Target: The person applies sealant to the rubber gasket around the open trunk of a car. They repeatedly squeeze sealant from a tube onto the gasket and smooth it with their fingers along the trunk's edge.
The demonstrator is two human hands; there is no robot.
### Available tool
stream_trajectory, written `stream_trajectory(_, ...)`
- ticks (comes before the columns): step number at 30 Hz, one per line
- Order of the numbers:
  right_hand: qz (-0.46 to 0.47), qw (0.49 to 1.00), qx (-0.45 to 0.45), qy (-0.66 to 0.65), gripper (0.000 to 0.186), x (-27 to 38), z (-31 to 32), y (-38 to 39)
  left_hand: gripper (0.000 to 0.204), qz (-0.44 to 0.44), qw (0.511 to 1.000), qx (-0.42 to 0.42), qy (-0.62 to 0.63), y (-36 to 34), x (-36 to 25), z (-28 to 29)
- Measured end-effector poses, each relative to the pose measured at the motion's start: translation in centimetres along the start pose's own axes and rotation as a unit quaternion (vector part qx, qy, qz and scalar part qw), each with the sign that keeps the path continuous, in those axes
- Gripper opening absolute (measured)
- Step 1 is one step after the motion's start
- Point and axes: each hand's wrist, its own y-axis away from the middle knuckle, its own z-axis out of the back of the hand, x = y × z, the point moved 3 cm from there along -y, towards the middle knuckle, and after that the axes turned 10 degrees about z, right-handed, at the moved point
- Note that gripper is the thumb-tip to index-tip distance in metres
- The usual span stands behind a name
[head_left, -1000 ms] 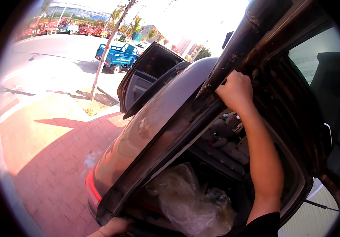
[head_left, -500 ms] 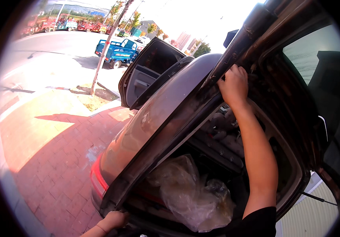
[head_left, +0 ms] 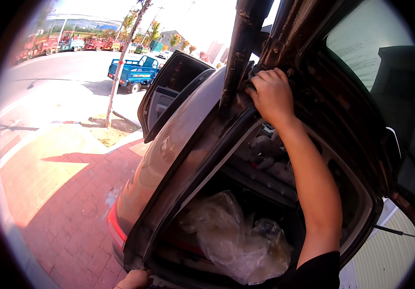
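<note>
My right hand [head_left: 272,94] reaches up to the top corner of the car's rear opening, with its fingers curled over the frame edge [head_left: 238,107] beside the raised tailgate [head_left: 349,113]. A black rubber seal [head_left: 207,166] runs down the opening's left side from near that hand. Low at the left bottom corner, my left hand [head_left: 135,279] is closed against the sill; its fingertips are hidden. Inside the boot, between my arms, lies a crumpled clear plastic bag [head_left: 234,236]. Behind it is a dark shelf [head_left: 258,180] with grey plush-looking things on it.
A side door [head_left: 169,89] of the car stands open ahead on the left. The red tail light [head_left: 116,226] is beside my left hand. Brick paving [head_left: 67,202], a thin tree trunk [head_left: 120,72] and a blue three-wheeled truck [head_left: 135,72] are farther left. A tailgate strut [head_left: 390,231] crosses at right.
My view has shifted, so the car's frame and tailgate sit differently in the picture. My right hand stays at the top corner, its fingers now more bent over the edge. My left hand shows less.
</note>
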Motion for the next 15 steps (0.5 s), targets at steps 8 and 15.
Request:
stream_trajectory(8, -0.025, 0.997, -0.070, 0.035, 0.015, 0.3, -0.7, 0.6, 0.035, -0.023, 0.999, 0.008, -0.044, -2.2, -2.0, 0.9)
stream_trajectory(15, -0.070, 0.997, -0.015, -0.005, 0.021, -0.5, -0.7, 0.9, 0.036, -0.022, 1.000, -0.019, 0.003, -1.7, -2.7, 1.5)
